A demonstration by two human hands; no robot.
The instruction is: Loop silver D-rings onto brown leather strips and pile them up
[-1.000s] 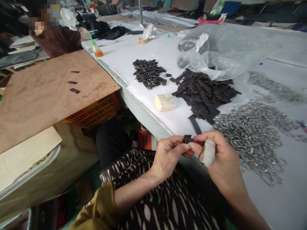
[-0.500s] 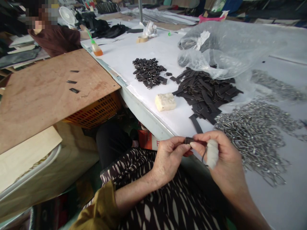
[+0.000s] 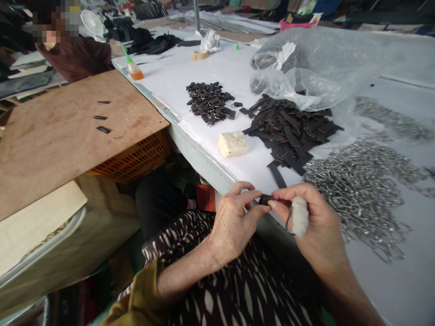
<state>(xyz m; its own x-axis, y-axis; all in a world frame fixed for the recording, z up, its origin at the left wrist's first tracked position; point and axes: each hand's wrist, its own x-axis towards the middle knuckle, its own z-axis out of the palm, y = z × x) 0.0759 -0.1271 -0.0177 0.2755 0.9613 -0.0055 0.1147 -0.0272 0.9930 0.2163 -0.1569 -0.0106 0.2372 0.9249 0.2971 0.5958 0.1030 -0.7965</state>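
Observation:
Over the table's near edge, both hands meet at a small dark brown strip point(image 3: 265, 199), which looks folded. My left hand point(image 3: 233, 224) pinches one end between thumb and fingertips, its other fingers partly raised. The opposite end sits between the thumb and index finger of my right hand point(image 3: 321, 226). White wrapping point(image 3: 301, 217) covers one finger of that hand, with a thin dark loop beside it. Just beyond are a pile of flat dark strips point(image 3: 292, 131) and, at right, a heap of metal rings point(image 3: 363, 190). Whether a ring is in the folded strip is hidden.
A pale yellowish block point(image 3: 234, 144) lies near the table edge, before a pile of folded tabs with rings point(image 3: 209, 102). Clear plastic bag point(image 3: 326, 68) spreads behind the strips. Left are a wooden board point(image 3: 68, 136) with 3 dark pieces, an orange-liquid bottle point(image 3: 135, 71) and another person point(image 3: 76, 56).
The fingers of my left hand have lifted and spread somewhat, with the thumb still at the strip. My right hand keeps its pinch. The view has shifted slightly.

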